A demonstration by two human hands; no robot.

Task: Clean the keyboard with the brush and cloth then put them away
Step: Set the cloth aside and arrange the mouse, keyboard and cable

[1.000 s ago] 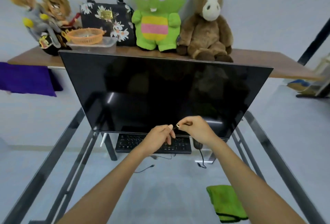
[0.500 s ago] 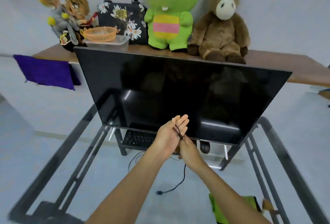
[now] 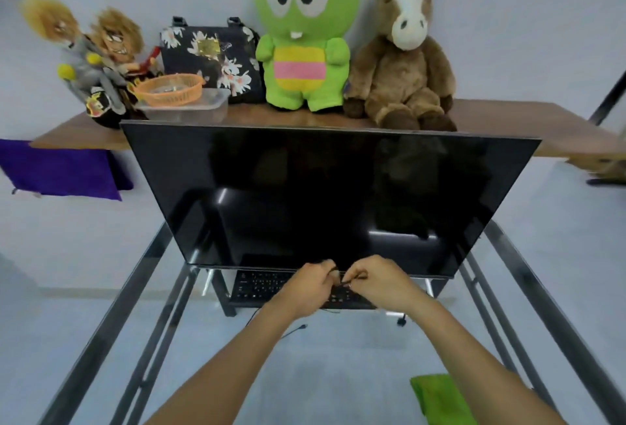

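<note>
We had both hands out over the keyboard (image 3: 267, 285), which lay on the glass tabletop (image 3: 189, 350) just under the lower edge of the dark monitor (image 3: 325, 194). Our left hand (image 3: 310, 285) was curled in, fingers folded over something thin and dark, and our right hand (image 3: 379, 284) pinched the other end of it; it looked like the small brush (image 3: 349, 284), though it was too slim and blurred for us to be sure. The two hands nearly touched, right above the right half of the keys. The green cloth (image 3: 440, 397) lay well apart from them, down at the near right of the tabletop, beside our right forearm.

Half a second before, our left hand had been raised with its palm open and fingers spread upward in front of the screen, the right tucked behind it with the thin dark piece across the palm. Now both had dropped lower and closed up over the keys. The view had swung too: the monitor sat more squarely ahead, and the green plush (image 3: 305, 35) and brown horse plush (image 3: 403, 52) on the wooden shelf (image 3: 508, 119) stood nearer the middle. The orange basket (image 3: 169, 89) stayed by the floral bag (image 3: 210, 52).
</note>
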